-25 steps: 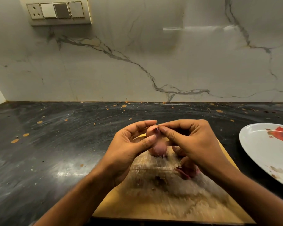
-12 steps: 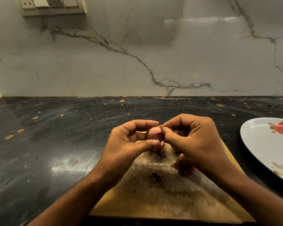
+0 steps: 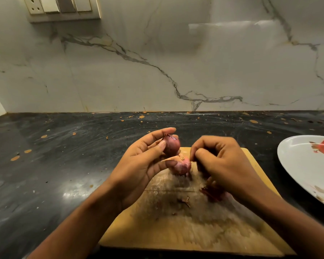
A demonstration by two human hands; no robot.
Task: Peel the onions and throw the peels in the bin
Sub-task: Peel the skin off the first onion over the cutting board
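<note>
Fingers (image 3: 158,133) of the left hand (image 3: 138,165) curl around a small round purple-red onion (image 3: 171,146) and hold it up above the board. Its skin looks smooth and shiny, with a dry, wispy tip at the top near the forefinger. Just under it, at the left thumb tip, is a second small onion (image 3: 182,167). It is paler and pink, and it is wet and glossy. I cannot tell if it sits on the board or is held by the thumb.

Beside the pink onion is the right hand (image 3: 221,163), with its fingers curled in tight. It is a bit blurry, so I cannot tell what they pinch. Under this hand is a little heap of dark red onion peels (image 3: 210,193), and a few small dry bits (image 3: 184,200) lie near it.

All of this is over a worn light-brown wooden cutting board (image 3: 176,230) with pale scuffed marks. It lies on a black stone bench (image 3: 54,165) dotted with orange specks. A white oval plate with a red pattern (image 3: 303,165) sits to the right. Behind is a white marble wall (image 3: 157,62) with a cream switch panel (image 3: 64,8).
</note>
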